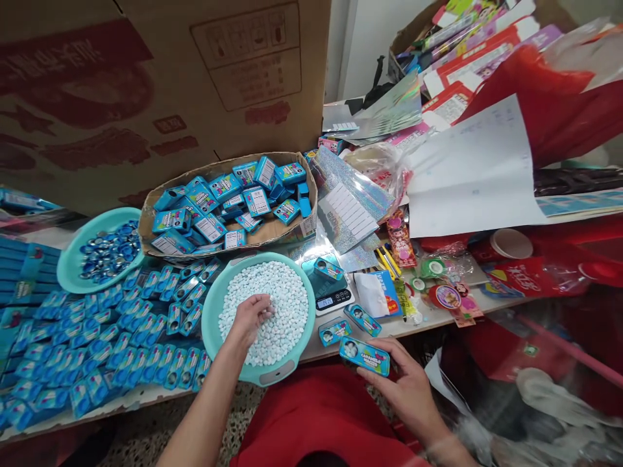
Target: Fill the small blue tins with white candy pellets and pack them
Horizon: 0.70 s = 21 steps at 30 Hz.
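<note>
My left hand (253, 316) is over a turquoise basin (210, 310) of small white candies (280, 305). Its fingers are curled together just at the candies, and what they pinch is hidden. In my right hand (403, 376) is a blue candy box (365, 355) printed "CARAMELO MACIZO", with white candies showing through its round window. Beside it on the table lie two similar boxes, one flat (335, 332) and one tilted (363, 320). Another box (327, 268) rests on a small digital scale (335, 297) with a lit display.
Rows of blue boxes (97, 337) cover the table's left side. Behind stand a cardboard tray (263, 237) of finished-looking boxes and a basin (73, 259) of shiny blue caps. Holographic sheets (348, 214), a yellow cutter (388, 263), tape (433, 268) and a white paper (467, 175) lie right.
</note>
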### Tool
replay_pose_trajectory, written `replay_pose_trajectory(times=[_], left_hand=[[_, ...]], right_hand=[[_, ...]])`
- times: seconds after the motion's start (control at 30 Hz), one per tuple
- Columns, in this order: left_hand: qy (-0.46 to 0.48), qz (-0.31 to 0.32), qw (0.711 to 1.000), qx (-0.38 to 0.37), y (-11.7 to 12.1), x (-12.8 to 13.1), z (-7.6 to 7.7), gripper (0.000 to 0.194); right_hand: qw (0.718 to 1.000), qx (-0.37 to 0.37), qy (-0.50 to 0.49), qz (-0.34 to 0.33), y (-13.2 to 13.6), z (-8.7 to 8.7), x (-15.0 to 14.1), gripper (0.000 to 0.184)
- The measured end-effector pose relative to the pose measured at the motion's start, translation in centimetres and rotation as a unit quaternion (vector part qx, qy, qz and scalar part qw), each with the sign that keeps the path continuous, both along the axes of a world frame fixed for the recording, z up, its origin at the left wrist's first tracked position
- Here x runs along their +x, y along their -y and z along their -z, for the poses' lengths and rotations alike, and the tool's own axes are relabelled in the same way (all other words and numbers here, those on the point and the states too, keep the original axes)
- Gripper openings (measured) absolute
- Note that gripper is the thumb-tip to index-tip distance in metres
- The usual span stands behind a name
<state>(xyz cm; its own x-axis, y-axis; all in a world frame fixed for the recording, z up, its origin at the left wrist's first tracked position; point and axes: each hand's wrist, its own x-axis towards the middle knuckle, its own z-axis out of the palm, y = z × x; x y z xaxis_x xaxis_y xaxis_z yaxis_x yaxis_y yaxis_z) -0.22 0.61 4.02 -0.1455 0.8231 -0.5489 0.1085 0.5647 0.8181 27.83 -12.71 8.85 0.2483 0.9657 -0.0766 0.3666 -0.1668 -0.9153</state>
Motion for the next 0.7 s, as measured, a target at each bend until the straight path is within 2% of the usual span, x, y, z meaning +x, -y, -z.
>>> replay_pose_trajectory(times=[0.07,0.17,0.23,0.3,0.33,0.4,0.47,0.5,0.57,0.6,0.7], left_hand=[[-0.121,0.076,0.989,0.038,-0.4,-0.1,0.1,0.02],[-0.276,0.233,0.93,0.07,-0.9,-0.2,0.2,0.013],[-0.305,0.29,0.905,0.065,-1.2,-0.2,0.2,0.006],[-0.313,0.307,0.896,0.064,-1.5,-0.4,0.0,0.003],[-0.302,0.298,0.904,0.055,-1.6,-0.6,-0.2,0.004],[-0.227,0.243,0.943,0.022,-1.6,-1.4,-0.6,0.004],[-0.084,0.135,0.987,-0.015,-1.5,-2.5,-1.0,0.013],[-0.002,0.072,0.997,-0.027,-1.5,-3.0,-1.1,0.017],[0.121,-0.027,0.992,-0.034,-1.5,-3.7,-1.3,0.024],[0.147,-0.052,0.987,-0.04,-1.5,-3.9,-1.3,0.024],[0.111,-0.031,0.991,-0.069,-2.2,-3.3,-1.3,0.025]], right_hand=[[1.0,-0.001,-0.002,0.012,0.1,0.1,0.3,0.028],[1.0,-0.005,-0.002,0.026,0.3,0.2,0.7,0.027],[0.999,-0.003,-0.001,0.036,0.2,0.2,0.9,0.027],[0.999,-0.005,-0.002,0.042,0.2,0.1,1.2,0.027],[0.999,-0.008,-0.003,0.043,0.2,0.1,1.3,0.027],[0.999,-0.013,-0.003,0.049,0.2,0.0,1.7,0.028],[0.998,-0.016,0.001,0.057,0.1,-0.1,2.1,0.03],[0.998,-0.017,0.003,0.062,0.1,-0.1,2.3,0.03],[0.997,-0.019,0.005,0.071,0.0,-0.2,2.7,0.031],[0.997,-0.019,0.007,0.076,-0.1,-0.2,3.0,0.031],[0.996,-0.018,0.01,0.09,-0.3,-0.1,3.6,0.032]])
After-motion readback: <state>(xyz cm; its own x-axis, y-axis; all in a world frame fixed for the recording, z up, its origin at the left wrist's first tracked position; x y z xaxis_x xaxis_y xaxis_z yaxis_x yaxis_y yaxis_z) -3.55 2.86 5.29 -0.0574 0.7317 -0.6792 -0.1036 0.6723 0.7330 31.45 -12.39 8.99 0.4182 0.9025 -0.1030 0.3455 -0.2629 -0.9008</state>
